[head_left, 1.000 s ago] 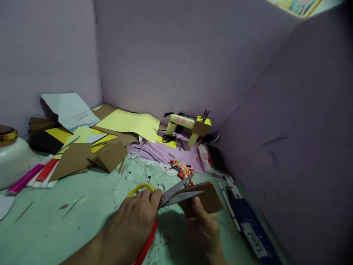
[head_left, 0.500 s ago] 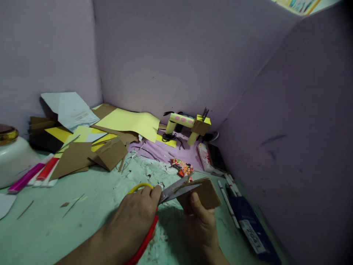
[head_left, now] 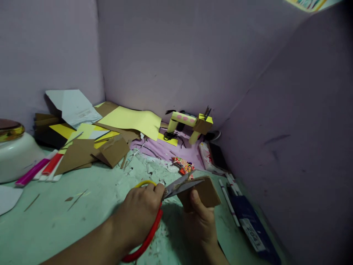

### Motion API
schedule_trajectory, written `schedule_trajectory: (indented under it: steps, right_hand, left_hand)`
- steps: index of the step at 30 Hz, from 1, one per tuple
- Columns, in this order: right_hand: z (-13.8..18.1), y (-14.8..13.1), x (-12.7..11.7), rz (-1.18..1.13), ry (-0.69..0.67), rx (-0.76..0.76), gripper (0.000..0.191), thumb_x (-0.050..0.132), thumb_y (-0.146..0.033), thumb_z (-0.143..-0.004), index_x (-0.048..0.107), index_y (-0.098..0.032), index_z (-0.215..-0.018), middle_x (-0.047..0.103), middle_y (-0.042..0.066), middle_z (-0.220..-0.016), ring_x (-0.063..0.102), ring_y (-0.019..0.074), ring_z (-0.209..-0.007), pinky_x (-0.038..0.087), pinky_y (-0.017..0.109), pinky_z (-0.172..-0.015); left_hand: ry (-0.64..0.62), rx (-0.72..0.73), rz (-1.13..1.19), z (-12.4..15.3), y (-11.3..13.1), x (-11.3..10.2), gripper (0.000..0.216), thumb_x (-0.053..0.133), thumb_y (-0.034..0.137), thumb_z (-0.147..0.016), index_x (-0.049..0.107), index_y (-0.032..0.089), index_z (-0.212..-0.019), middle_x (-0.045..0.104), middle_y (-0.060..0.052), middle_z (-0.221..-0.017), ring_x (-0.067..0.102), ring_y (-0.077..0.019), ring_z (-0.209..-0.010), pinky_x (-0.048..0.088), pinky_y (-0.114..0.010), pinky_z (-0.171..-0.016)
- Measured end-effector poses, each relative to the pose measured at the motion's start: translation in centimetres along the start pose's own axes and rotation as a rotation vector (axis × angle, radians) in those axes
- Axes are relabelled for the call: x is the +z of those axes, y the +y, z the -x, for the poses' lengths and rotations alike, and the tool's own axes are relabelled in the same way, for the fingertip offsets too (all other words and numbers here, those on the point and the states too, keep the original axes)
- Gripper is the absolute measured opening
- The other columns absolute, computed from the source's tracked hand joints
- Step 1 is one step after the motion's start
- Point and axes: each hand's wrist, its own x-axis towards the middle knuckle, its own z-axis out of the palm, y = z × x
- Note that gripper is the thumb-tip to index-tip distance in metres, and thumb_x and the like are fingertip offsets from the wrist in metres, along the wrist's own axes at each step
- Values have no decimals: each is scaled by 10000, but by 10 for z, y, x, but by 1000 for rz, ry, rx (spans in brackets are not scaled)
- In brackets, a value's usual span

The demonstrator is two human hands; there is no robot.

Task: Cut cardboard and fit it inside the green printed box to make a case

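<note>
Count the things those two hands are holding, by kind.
Scissors, in the left hand: 1
Brown cardboard piece, in the right hand: 1
Total: 2

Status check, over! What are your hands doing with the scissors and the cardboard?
Left hand shut on scissors. Right hand pinching cardboard, blades biting its edge. Scraps around, nothing blocking.

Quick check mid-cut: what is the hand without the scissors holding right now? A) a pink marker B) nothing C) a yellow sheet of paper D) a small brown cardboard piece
D: the right hand pinches a small brown cardboard piece with its thumb on the face, while the left hand works the scissors, whose blades meet the cardboard's top edge.
</note>
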Motion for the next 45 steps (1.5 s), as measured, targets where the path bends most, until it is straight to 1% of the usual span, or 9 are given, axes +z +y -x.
schedule_trajectory:
  steps: [7, 12, 15, 18, 23, 28, 33, 40, 45]
  right_hand:
    - [0, 1, 2, 12, 23, 10, 309, 765, -231, -640, 694, -245, -940, 732, -12, -878, 658, 180, -824, 519, 314, -767]
    - [-1, 4, -1, 72, -8, 2, 231, 760, -267, -641, 700, -214, -858, 727, 0, -829, 650, 191, -825, 502, 309, -773]
    - [-2, 6, -2, 75, -4, 0, 259, 762, -259, -643, 694, -218, -890, 722, -7, -831, 645, 179, -816, 497, 293, -762]
    - [-3, 6, -3, 70, 3, -2, 298, 765, -248, -640, 683, -239, -926, 719, -27, -824, 640, 163, -788, 501, 286, -750]
    - [-4, 7, -3, 94, 18, -8, 317, 765, -256, -633, 677, -211, -934, 724, 7, -838, 647, 188, -791, 517, 321, -743]
    - [-5, 6, 3, 20, 105, -17, 311, 771, -200, -619, 671, -233, -911, 711, -51, -795, 635, 135, -740, 508, 248, -691]
    - [-7, 4, 9, -45, 120, -7, 354, 796, -182, -566, 683, -213, -901, 716, -43, -779, 639, 139, -723, 519, 239, -661]
    - [-7, 6, 2, 14, 91, 29, 310, 802, -203, -580, 694, -208, -871, 713, -42, -733, 635, 135, -677, 521, 240, -644]
    - [-7, 6, 3, 5, 96, -6, 313, 799, -192, -575, 698, -217, -870, 714, -41, -733, 637, 136, -675, 523, 247, -640]
  left_hand:
    - [4, 1, 35, 1, -1, -3, 308, 403, -6, -656, 525, 159, -887, 646, -89, -841, 637, -270, -772, 487, -391, -674]
    - [-71, -24, 15, -2, 6, -12, 402, 426, -2, -650, 535, 125, -1015, 653, -137, -901, 645, -294, -804, 496, -406, -683]
    - [-104, -49, -36, -3, 9, -13, 401, 399, -17, -677, 526, 108, -1036, 656, -156, -904, 653, -312, -795, 501, -438, -678]
    - [-49, 0, -28, -3, 7, -13, 373, 366, -32, -697, 529, 132, -990, 661, -128, -879, 658, -309, -801, 501, -453, -690]
    - [-27, 5, -23, -2, 4, -13, 299, 459, 15, -684, 524, 133, -950, 663, -121, -873, 660, -309, -805, 504, -433, -694]
    - [-8, -4, -30, -9, 4, -11, 231, 448, 41, -716, 541, 134, -906, 682, -123, -842, 668, -295, -797, 508, -413, -700]
    - [-16, 1, -32, -11, 5, -12, 276, 435, 31, -708, 571, 119, -931, 696, -135, -785, 680, -324, -793, 514, -438, -691]
    - [-95, -8, -3, -13, 12, -24, 400, 488, 7, -658, 541, 67, -1050, 694, -173, -880, 672, -347, -838, 521, -450, -705]
    - [-41, -26, -16, -13, 12, -16, 376, 406, -23, -692, 539, 82, -1028, 674, -170, -910, 660, -356, -857, 500, -498, -724]
